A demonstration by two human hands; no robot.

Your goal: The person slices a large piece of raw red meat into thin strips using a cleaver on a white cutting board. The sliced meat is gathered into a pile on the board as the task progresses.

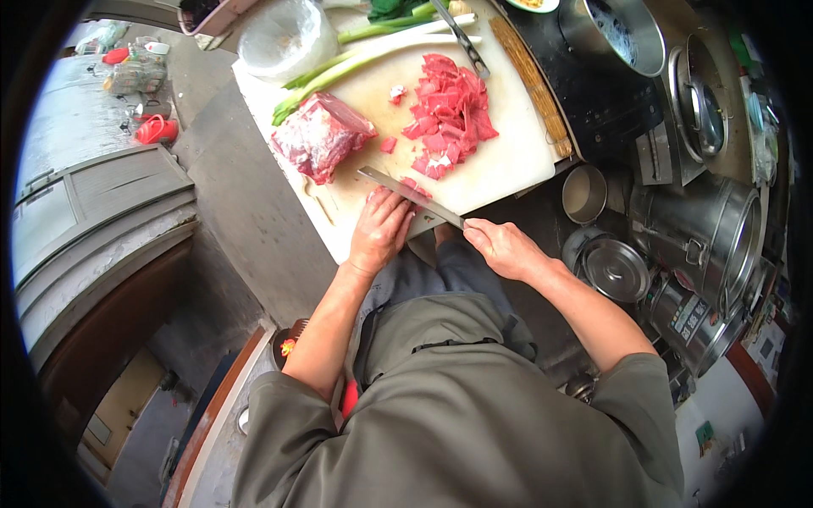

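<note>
My right hand (510, 251) is closed round the handle of a knife (423, 201), its blade pointing up and left across the near edge of a white cutting board (500, 182). Beneath the blade lies a piece of red meat (413, 184), partly hidden. My left hand (383, 222) presses on that piece, fingers curled beside the blade. Beyond the knife is a heap of sliced red meat (449, 114). A large chunk of meat (322, 137), pale on top, rests to its left. Two small scraps lie between them.
Long green onions (373, 63) and a clear plastic-lined bowl (286, 41) are at the board's far side. A dark slotted utensil (461, 41) lies by the heap. Metal pots (703, 229) and a black stovetop (605, 102) stand at right. A wooden strip (532, 80) borders the board.
</note>
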